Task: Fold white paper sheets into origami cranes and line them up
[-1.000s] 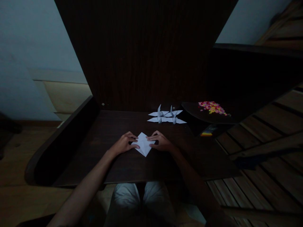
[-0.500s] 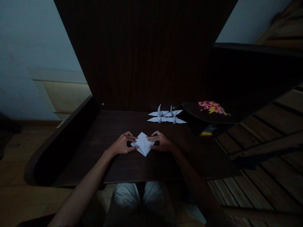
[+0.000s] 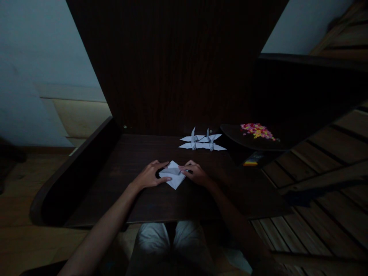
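Gripping the paper (image 3: 175, 184) at either side, left hand (image 3: 150, 174) and right hand (image 3: 198, 174) now lift a shaded flap (image 3: 170, 171), flat before: folding advances.

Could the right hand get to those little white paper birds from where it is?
Probably yes: the right hand is close in front of the paper birds, and only dark desktop shows between them. It would likely leave the folded paper it's touching.

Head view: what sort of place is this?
Probably a room at home: a dark wooden desk with white folded-paper birds on it, a pale wall and a wood-look floor.
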The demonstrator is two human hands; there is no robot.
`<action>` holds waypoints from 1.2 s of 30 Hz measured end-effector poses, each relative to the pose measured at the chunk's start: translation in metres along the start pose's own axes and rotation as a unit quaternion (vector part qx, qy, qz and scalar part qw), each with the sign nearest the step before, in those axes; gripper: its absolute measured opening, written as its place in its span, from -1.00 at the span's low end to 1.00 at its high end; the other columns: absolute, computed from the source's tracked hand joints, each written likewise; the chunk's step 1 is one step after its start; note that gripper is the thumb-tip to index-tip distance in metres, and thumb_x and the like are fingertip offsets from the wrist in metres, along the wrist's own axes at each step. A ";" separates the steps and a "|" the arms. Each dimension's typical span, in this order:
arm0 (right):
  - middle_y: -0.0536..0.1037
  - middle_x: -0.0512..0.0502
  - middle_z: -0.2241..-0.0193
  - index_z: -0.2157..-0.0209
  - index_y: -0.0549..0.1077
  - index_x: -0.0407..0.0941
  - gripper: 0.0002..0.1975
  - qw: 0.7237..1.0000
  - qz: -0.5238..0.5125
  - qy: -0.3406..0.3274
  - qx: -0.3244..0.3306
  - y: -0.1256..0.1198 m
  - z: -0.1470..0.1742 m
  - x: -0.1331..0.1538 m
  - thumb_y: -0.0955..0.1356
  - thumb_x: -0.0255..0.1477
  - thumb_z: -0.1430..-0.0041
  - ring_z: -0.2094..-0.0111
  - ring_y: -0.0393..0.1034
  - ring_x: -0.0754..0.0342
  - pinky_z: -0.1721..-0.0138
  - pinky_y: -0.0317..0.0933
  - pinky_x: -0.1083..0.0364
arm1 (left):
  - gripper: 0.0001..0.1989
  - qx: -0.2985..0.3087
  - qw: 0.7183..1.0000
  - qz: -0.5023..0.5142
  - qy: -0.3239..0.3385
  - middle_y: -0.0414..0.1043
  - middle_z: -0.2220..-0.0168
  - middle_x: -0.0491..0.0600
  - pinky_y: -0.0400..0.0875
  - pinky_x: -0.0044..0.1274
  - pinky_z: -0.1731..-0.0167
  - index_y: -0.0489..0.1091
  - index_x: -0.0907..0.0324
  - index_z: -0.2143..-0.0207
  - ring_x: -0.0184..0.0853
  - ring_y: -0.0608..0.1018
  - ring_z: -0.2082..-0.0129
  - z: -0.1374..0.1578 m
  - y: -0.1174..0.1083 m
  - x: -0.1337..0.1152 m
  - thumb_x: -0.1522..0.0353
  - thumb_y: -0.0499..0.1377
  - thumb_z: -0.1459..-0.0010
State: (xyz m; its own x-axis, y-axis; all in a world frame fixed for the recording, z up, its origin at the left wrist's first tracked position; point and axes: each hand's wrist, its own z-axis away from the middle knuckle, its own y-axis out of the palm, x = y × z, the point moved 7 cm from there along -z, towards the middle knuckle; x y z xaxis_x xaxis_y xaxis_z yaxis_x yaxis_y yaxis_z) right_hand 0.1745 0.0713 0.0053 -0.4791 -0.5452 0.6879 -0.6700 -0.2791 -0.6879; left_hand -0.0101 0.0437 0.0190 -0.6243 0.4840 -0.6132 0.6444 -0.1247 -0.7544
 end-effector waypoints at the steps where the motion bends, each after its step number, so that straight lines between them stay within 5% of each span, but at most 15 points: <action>1: 0.54 -0.11 0.24 0.16 0.54 -0.04 -0.77 1.000 0.000 0.012 -0.010 -0.002 0.000 0.000 0.32 -0.40 -0.15 0.24 0.35 0.05 0.14 0.22 0.04 | -0.33 -0.006 1.000 -0.003 -0.001 0.46 0.13 0.10 0.29 -0.37 0.07 0.25 0.16 -0.14 -0.16 0.43 0.16 -0.001 0.001 0.000 0.11 0.23 0.00; 7: 0.54 -0.10 0.33 0.19 0.53 -0.08 -0.77 0.996 0.030 0.039 -0.068 -0.003 -0.006 0.005 0.29 -0.40 -0.16 0.29 0.35 0.04 0.18 0.21 0.07 | -0.44 -0.019 1.000 0.017 -0.011 0.40 -0.03 0.08 0.09 -0.29 -0.13 0.24 0.15 -0.15 -0.14 0.42 0.03 -0.004 0.007 0.001 0.26 0.16 -0.08; 17: 0.51 -0.02 0.51 0.47 0.51 -0.15 -0.91 0.984 0.073 0.135 -0.094 -0.001 -0.028 -0.004 0.37 -0.43 0.04 0.43 0.32 0.07 0.35 0.18 0.13 | -0.36 -0.021 0.998 0.039 -0.037 0.37 -0.05 0.12 0.13 -0.27 -0.10 0.25 0.22 -0.13 -0.02 0.34 -0.06 -0.005 0.004 0.006 0.28 0.21 0.04; 24: 0.54 0.03 0.51 0.43 0.53 -0.15 -0.88 0.982 0.010 0.168 -0.081 -0.001 -0.031 -0.010 0.38 -0.47 0.11 0.47 0.38 0.09 0.45 0.17 0.18 | -0.39 -0.024 0.975 0.201 -0.095 0.51 0.20 -0.03 0.33 -0.39 0.11 0.21 0.16 -0.14 -0.25 0.51 0.22 -0.007 0.003 0.026 0.44 0.05 0.04; 36: 0.56 -0.01 0.47 0.41 0.53 -0.15 -0.87 0.984 -0.009 0.160 -0.079 0.000 -0.030 -0.010 0.38 -0.46 0.08 0.43 0.41 0.06 0.40 0.22 0.15 | -0.48 -0.045 0.980 0.178 -0.080 0.51 0.25 0.00 0.34 -0.44 0.15 0.23 0.19 -0.11 -0.28 0.51 0.24 -0.008 0.003 0.023 0.37 0.10 -0.05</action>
State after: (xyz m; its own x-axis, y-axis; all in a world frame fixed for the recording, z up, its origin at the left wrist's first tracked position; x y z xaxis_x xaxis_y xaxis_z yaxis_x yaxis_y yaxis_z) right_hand 0.1620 0.1004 0.0050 -0.6041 -0.2573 0.7542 -0.7475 -0.1451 -0.6483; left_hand -0.0188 0.0614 0.0051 -0.4099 0.2814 -0.8677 0.8655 -0.1805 -0.4673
